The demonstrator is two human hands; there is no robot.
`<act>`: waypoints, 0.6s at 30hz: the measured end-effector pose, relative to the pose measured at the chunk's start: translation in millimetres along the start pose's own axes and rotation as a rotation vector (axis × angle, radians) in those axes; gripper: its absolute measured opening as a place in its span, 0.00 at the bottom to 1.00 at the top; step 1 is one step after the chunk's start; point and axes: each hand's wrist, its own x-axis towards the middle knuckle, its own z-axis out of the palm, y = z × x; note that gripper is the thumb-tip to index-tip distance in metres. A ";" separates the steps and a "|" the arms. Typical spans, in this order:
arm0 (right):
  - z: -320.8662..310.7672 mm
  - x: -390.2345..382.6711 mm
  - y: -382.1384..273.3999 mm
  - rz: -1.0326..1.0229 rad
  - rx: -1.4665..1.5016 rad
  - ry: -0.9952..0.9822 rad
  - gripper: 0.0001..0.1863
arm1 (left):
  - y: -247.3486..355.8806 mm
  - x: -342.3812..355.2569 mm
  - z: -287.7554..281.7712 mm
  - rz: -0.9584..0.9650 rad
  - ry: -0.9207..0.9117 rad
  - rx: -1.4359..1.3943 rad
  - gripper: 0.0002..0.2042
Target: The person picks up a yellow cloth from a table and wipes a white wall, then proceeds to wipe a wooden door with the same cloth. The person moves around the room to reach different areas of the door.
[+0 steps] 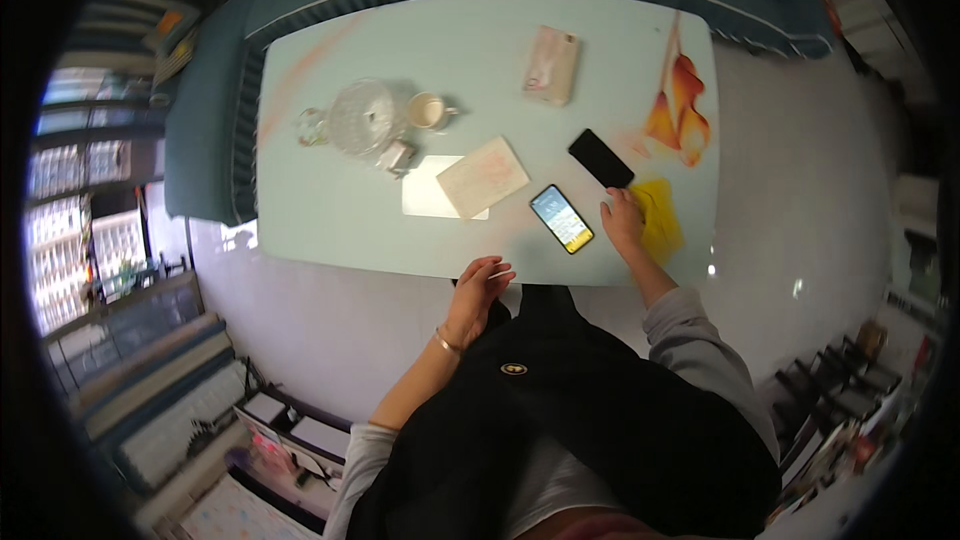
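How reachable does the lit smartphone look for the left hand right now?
Probably yes: the left hand looks empty near the close edge of the table, and no object shows between it and the lit smartphone.

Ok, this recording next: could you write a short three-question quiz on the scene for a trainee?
1. Multiple choice: which hand is nearest the dark phone?
A) left
B) right
C) both equally
2. True or false: the mug stands farther left than the lit phone.
3. Fill in: the bracelet is on the person's ____ arm.

Key: 1. B, the right hand. 2. True. 3. Left.
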 end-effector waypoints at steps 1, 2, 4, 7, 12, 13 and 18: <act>7.4 7.1 -8.7 -0.049 0.022 -0.032 0.19 | 2.2 15.9 -4.4 0.041 0.021 0.071 0.13; 16.9 13.8 -18.8 -0.097 0.046 -0.064 0.19 | 2.8 37.2 -14.0 0.081 0.046 0.145 0.14; 32.5 27.0 -43.9 -0.236 0.074 -0.118 0.18 | 1.1 84.5 -37.4 0.152 0.118 0.302 0.15; 54.3 32.9 -103.3 -0.219 0.015 -0.257 0.25 | 9.3 144.8 -68.7 0.306 0.243 0.726 0.17; 73.6 -15.8 -110.2 -0.075 -0.150 -0.053 0.51 | 33.2 187.1 -53.1 0.563 0.331 1.352 0.29; 77.0 -29.4 -98.2 -0.042 -0.152 -0.044 0.56 | 37.9 195.1 -48.7 0.569 0.382 1.441 0.31; 79.3 -55.7 -72.3 0.072 -0.259 -0.089 0.60 | 59.5 238.0 -45.3 0.533 0.529 1.728 0.43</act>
